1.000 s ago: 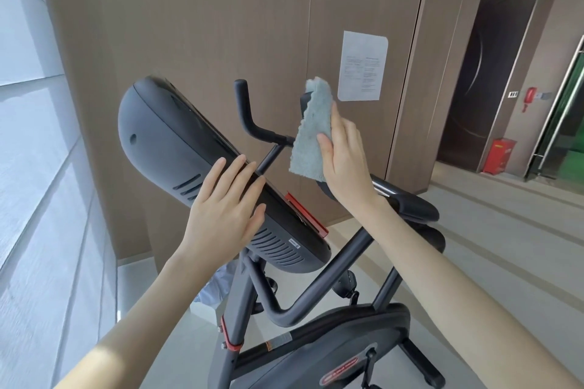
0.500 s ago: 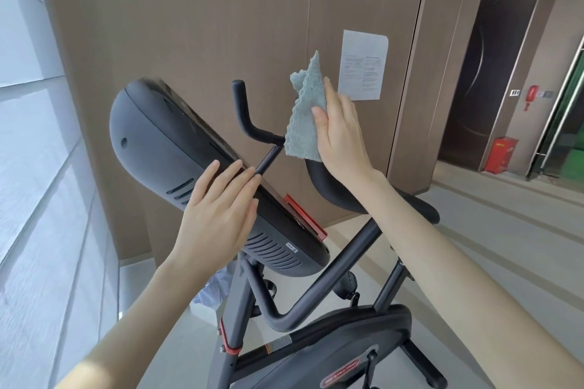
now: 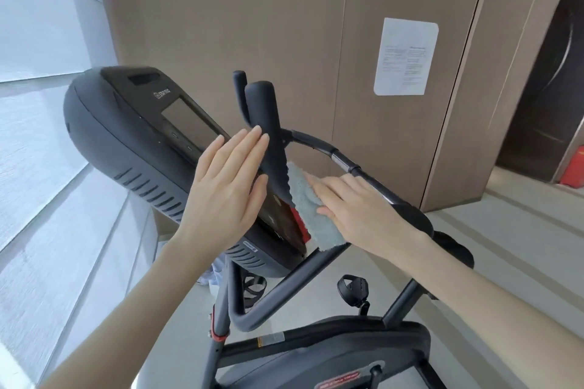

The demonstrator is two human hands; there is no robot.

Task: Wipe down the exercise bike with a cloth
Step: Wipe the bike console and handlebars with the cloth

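Note:
The black exercise bike fills the middle of the head view, its big console (image 3: 126, 136) tilted to the left with a dark screen (image 3: 189, 123) on its face. My left hand (image 3: 227, 186) lies flat and open against the console's right edge, fingers together. My right hand (image 3: 357, 208) presses a light blue cloth (image 3: 308, 208) against the lower right side of the console, just below the near handlebar grip (image 3: 268, 129). The cloth's lower end hangs toward the frame tube (image 3: 284, 290). A second upright grip (image 3: 240, 88) shows behind.
A brown panelled wall (image 3: 252, 9) with a white paper notice (image 3: 406, 57) stands close behind the bike. A white wall (image 3: 41, 167) runs along the left. A pedal (image 3: 352, 289) and the flywheel housing (image 3: 331, 354) sit below. A red object (image 3: 573, 167) stands at far right.
My right hand has brought the cloth down from the raised grip to the console's lower right side. My left hand slid up along the console edge. The view has shifted to show the screen.

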